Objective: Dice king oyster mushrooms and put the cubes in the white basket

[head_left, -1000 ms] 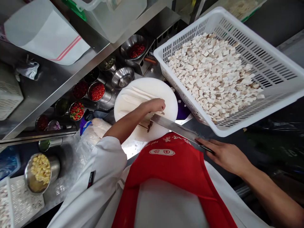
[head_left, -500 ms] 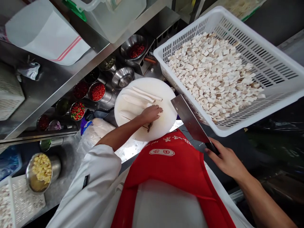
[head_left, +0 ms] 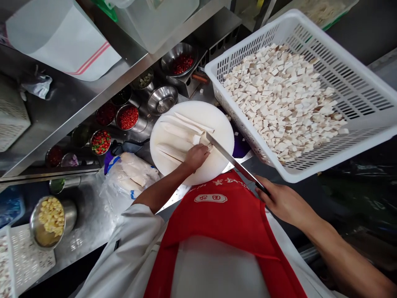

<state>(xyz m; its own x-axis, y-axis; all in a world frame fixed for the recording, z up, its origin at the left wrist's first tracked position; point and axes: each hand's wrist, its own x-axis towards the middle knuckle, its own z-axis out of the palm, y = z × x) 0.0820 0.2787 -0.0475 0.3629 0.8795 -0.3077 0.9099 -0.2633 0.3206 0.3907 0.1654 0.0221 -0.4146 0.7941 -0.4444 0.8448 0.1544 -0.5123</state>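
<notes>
On the round white cutting board (head_left: 223, 126) lie long pale slices of king oyster mushroom (head_left: 177, 130), side by side. My left hand (head_left: 197, 157) is closed with its fingers curled at the right ends of the slices, gripping mushroom there; its fingertips are partly hidden. In my right hand (head_left: 279, 199) is the black handle of a cleaver (head_left: 228, 156). Its blade slants across the board, with the far end close beside my left fingers and a cut mushroom end. Whether the edge touches the board I cannot tell.
A large white slotted basket (head_left: 362, 89) of diced mushroom (head_left: 279, 103) stands right of the board. Steel bowls hold chopped red chillies (head_left: 127, 118) and other ingredients to the left. A plastic bag (head_left: 128, 176) lies beside the board. A steel shelf (head_left: 102, 101) overhangs the upper left.
The cleaver has swung left from beside the basket to over the board, by my left hand. My left hand has shifted slightly toward me. The view has moved a little.
</notes>
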